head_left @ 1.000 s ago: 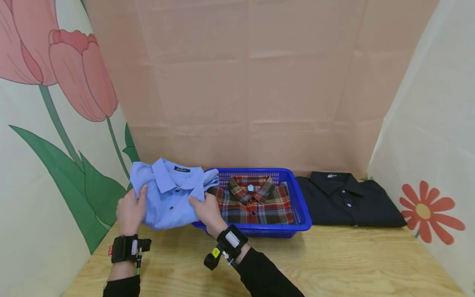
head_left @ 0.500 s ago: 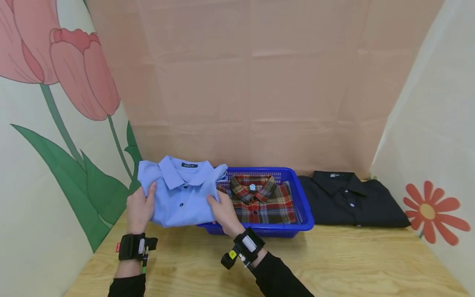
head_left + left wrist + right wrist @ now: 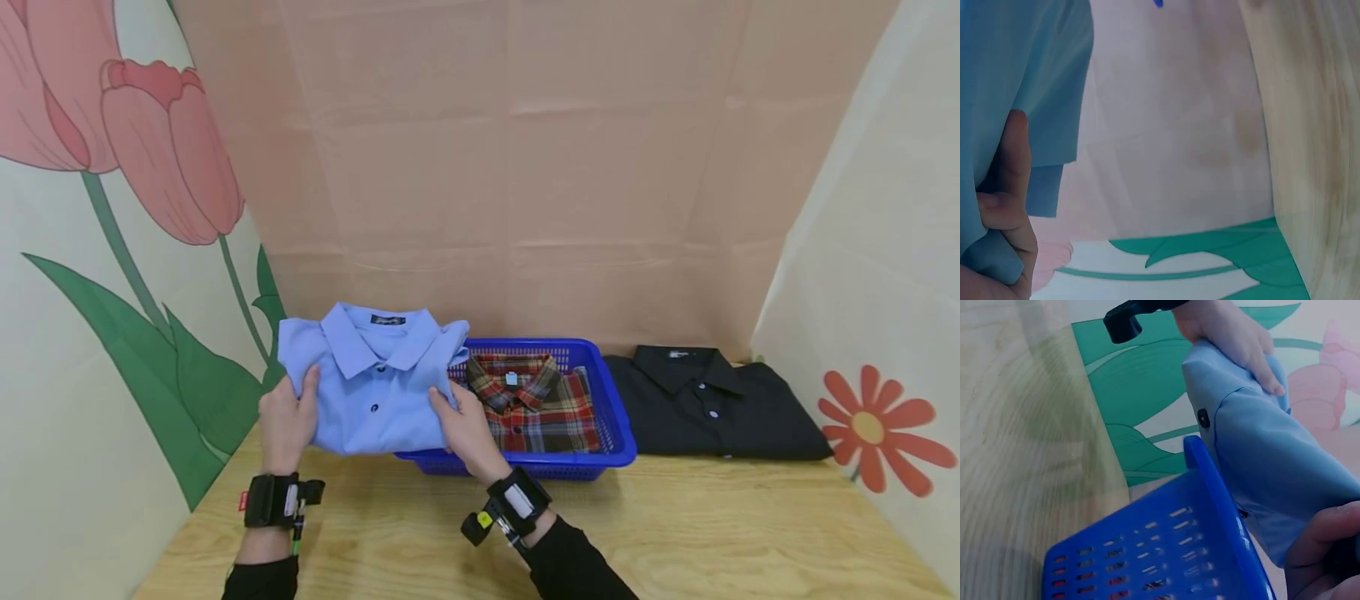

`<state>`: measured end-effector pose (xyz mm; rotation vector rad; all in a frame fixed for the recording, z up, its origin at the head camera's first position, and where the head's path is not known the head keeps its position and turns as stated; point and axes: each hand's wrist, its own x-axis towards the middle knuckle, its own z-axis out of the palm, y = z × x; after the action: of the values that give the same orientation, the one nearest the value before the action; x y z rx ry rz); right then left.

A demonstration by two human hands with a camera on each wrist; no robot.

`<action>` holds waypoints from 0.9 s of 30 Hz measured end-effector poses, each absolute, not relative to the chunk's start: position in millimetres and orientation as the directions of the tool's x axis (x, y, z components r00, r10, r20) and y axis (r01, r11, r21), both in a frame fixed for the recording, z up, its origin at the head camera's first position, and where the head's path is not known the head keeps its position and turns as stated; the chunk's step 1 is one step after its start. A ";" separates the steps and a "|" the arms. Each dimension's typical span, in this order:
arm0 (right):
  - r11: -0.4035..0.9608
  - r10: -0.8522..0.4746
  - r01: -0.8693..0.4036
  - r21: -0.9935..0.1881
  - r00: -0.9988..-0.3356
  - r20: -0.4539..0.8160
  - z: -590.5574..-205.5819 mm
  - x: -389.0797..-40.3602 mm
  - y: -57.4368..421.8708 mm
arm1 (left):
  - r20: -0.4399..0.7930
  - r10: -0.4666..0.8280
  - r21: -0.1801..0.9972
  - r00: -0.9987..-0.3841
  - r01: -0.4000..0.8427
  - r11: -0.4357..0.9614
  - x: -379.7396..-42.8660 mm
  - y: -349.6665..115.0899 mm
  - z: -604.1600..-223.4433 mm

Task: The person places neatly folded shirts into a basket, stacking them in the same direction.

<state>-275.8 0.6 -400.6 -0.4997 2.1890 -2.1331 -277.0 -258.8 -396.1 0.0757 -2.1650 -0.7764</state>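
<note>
A folded light blue shirt [image 3: 375,383] is held up between both hands, its collar and dark label facing up. My left hand [image 3: 288,421] grips the shirt's left side, thumb on the front; the left wrist view shows fingers [image 3: 1016,147] curled at the cloth. On the other side, my right hand [image 3: 467,425] pinches the right edge with its thumb on top. Part of the shirt overlaps the left end of a blue plastic basket [image 3: 618,417]. Inside the basket lies a folded plaid shirt [image 3: 536,429], its left part hidden.
A folded black shirt [image 3: 720,417] lies on the wooden table [image 3: 675,533], right of the basket. A brown paper-like backdrop [image 3: 510,208] rises behind. Flower-printed panels stand at the left and right sides.
The blue shirt has moved right and slightly up in both hands, and its collar and front are straighter. The head view shifted a little. Basket, plaid shirt and black shirt stay put.
</note>
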 end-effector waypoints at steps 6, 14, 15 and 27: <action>-0.014 -0.253 -0.204 -0.979 -0.946 0.201 -386.9 -264.5 18.0 | 0.709 -0.276 0.555 -0.649 0.272 0.786 -279.6 -245.6 -398.1; -0.020 -0.218 -0.169 -0.985 -0.961 0.169 -414.3 -283.6 34.2 | 0.733 -0.224 0.513 -0.643 0.306 0.802 -282.8 -229.7 -402.5; -0.017 -0.213 -0.174 -0.985 -0.962 0.173 -416.9 -285.0 36.2 | 0.735 -0.220 0.512 -0.641 0.314 0.799 -283.0 -228.2 -402.4; 0.092 -0.149 -0.237 -0.967 -0.964 0.222 -416.8 -285.7 64.3 | 0.713 -0.174 0.538 -0.680 0.371 0.757 -282.3 -211.5 -401.9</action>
<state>-285.7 64.3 -416.8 -0.4191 2.3691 -2.1219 -282.3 -211.5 -401.9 -0.1471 -2.1529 -0.8713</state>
